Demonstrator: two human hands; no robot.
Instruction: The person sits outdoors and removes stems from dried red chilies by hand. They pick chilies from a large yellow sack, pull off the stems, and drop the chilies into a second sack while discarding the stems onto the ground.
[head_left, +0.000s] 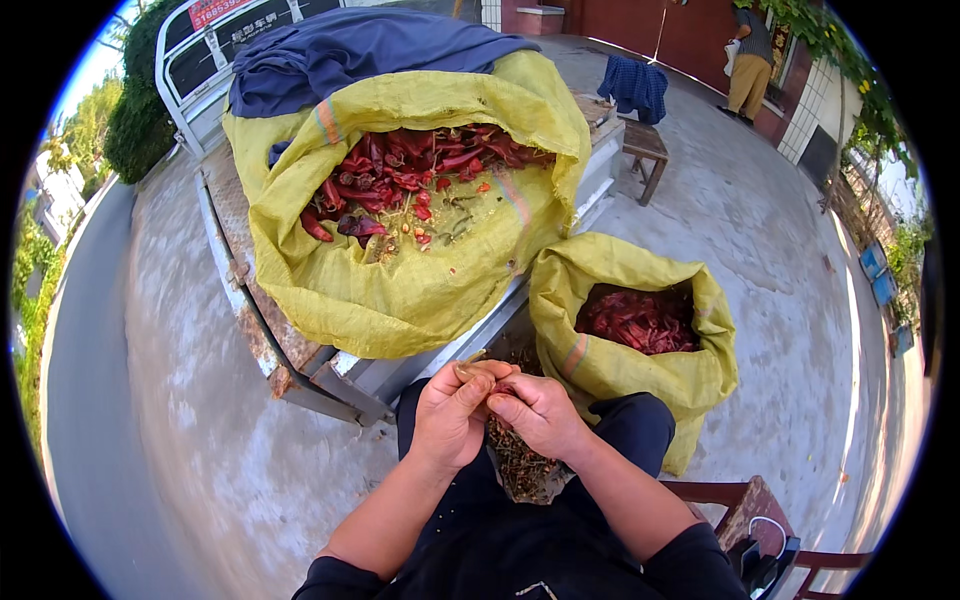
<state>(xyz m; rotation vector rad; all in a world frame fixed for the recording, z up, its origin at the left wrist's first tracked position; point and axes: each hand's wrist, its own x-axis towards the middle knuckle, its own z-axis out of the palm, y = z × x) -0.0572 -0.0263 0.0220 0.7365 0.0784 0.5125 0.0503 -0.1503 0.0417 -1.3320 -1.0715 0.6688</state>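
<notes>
My left hand (454, 416) and my right hand (541, 416) meet above my lap, fingertips nearly touching. Between them is a dried red chili pepper (504, 388), mostly covered by my fingers. A pale stem end (475, 357) sticks up past my left fingers. Below the hands, a heap of chili stems and scraps (525, 465) lies between my knees. Ahead, a large yellow woven sack (390, 300) lies open with whole dried red chilies (405, 165) inside, along with loose seeds and stems. To the right stands a smaller yellow woven sack (637, 375), holding red chilies (637, 321).
The large sack rests on a truck's flat bed (225, 202), under a blue cloth (360, 56). A wooden stool (643, 146) with a checked cloth (636, 86) stands beyond. Another person (750, 64) is near the red gate (622, 30). A wooden chair (754, 510) is at my right.
</notes>
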